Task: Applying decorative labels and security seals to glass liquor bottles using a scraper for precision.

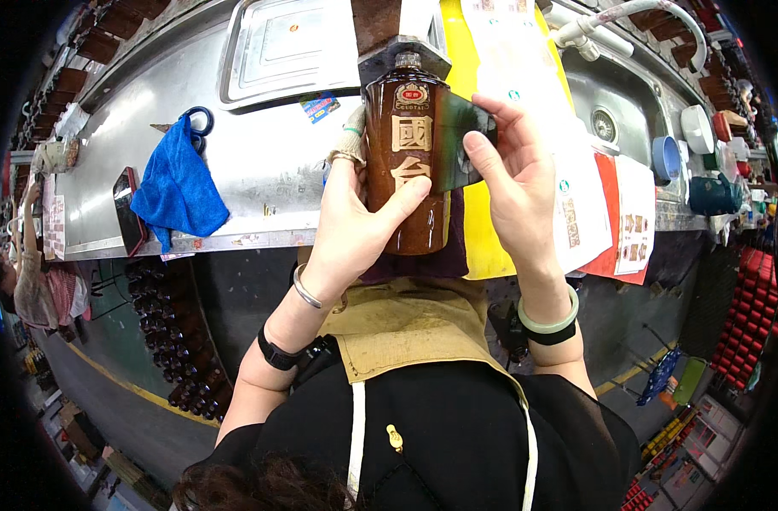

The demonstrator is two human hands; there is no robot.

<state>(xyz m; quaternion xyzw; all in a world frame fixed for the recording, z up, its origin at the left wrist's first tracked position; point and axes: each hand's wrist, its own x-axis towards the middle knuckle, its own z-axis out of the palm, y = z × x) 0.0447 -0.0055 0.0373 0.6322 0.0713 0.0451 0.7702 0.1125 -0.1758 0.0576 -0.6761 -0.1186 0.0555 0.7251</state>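
A glossy brown bottle (pixel 410 230) with large gold characters and a red and gold emblem lies with its clear-capped neck away from me. My left hand (pixel 352 230) grips its left side. The left thumb presses on the front, over the lower lettering, and a knitted cover wraps part of the fingers; the other fingertips are hidden behind the bottle. On the right, my right hand (pixel 521 175) pinches a flat, dark green, see-through piece (pixel 460 149) between thumb and fingers. That piece's left edge lies against the bottle's side.
A metal support (pixel 380 58) stands at the bottle's neck. Printed sheets (pixel 581 200) lie over yellow sheeting (pixel 489 230), beside a sink (pixel 606 81) with a tap (pixel 589 25). To the left are a metal tray (pixel 291 64), a blue cloth (pixel 180 187), scissors (pixel 201 122) and a phone (pixel 129 213).
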